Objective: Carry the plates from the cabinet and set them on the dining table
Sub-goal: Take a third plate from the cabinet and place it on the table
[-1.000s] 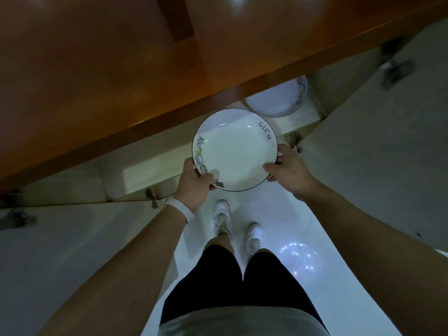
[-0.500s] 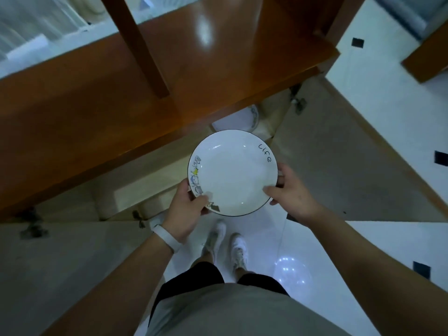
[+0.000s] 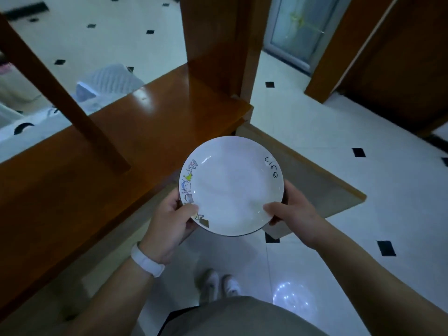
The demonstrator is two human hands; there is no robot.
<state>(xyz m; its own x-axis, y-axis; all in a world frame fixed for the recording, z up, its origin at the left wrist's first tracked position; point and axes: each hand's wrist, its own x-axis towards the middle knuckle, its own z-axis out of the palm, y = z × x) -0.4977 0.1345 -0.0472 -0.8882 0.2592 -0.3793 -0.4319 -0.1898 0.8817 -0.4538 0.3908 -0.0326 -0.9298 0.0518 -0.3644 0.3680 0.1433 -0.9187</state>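
Above the tiled floor (image 3: 315, 132), beside the wooden cabinet (image 3: 126, 141), you hold one plate (image 3: 231, 185) level in front of you. Your left hand (image 3: 169, 224) is closed on its near-left rim, thumb on top by the printed drawings; your right hand (image 3: 293, 212) is closed on the near-right rim the same way (the fingers underneath are hidden). This looks like the carrying step, the plate clear of the cabinet. No dining bench is in view, so next you need to turn, find it, and walk over keeping the plate level.
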